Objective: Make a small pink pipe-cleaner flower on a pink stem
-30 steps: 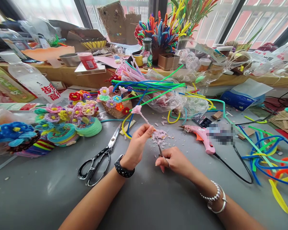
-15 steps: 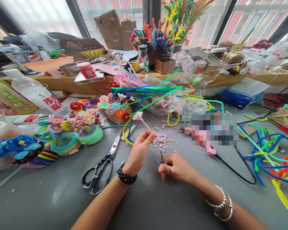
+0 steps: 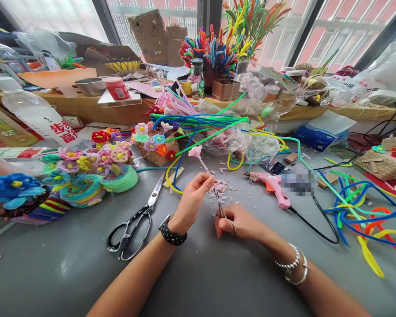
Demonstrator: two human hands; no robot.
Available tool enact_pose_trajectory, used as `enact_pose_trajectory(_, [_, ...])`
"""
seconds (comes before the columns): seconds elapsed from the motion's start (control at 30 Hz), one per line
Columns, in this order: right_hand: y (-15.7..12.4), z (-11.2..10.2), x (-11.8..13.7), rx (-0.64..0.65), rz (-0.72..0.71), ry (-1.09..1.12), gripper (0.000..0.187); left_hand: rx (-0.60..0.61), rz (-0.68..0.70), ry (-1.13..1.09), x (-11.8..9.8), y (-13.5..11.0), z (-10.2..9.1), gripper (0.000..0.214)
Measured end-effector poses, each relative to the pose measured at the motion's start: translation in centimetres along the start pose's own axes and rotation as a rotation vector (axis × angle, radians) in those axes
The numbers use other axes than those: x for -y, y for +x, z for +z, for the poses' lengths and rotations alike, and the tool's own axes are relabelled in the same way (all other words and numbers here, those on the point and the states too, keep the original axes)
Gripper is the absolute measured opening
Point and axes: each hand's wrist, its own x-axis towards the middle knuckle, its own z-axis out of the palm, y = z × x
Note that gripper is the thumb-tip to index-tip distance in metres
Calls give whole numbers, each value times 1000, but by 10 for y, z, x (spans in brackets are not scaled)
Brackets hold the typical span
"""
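My left hand (image 3: 191,200) pinches the thin stem of a small pink pipe-cleaner flower (image 3: 196,152), which points up and away from me. My right hand (image 3: 239,221) is closed on small scissors (image 3: 220,206), whose blades reach up to the stem just beside my left fingertips. Under the blades lies a small heap of pink fluff trimmings (image 3: 220,188) on the grey table (image 3: 198,273). A black watch sits on my left wrist and silver bangles on my right.
Large black-handled scissors (image 3: 132,224) lie left of my hands. A pink glue gun (image 3: 272,187) with a black cord lies to the right. Finished flowers (image 3: 92,165), a small basket (image 3: 156,152), loose pipe cleaners (image 3: 201,121) and tangled ones (image 3: 366,207) surround the work area.
Hands and flower have stayed nearly in place; the scissors' blades keep working at the stem. The view has shifted slightly.
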Motion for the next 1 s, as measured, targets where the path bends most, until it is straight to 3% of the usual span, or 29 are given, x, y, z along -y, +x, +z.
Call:
enact_pose_trajectory(0.33, [7, 8, -3, -204, 87, -4, 71, -91, 0, -32, 2, 3, -2, 12])
enact_pose_trajectory(0.67, [11, 15, -1, -187, 90, 113, 70, -145, -47, -44, 0, 3, -8, 14])
enact_pose_trajectory(0.87, [10, 16, 0, -198, 99, 126, 68, -121, -61, -63, 1, 5, -9, 12])
enact_pose_trajectory(1.0, [8, 12, 1, -119, 43, 143, 70, -70, -61, -47, -2, 4, -8, 11])
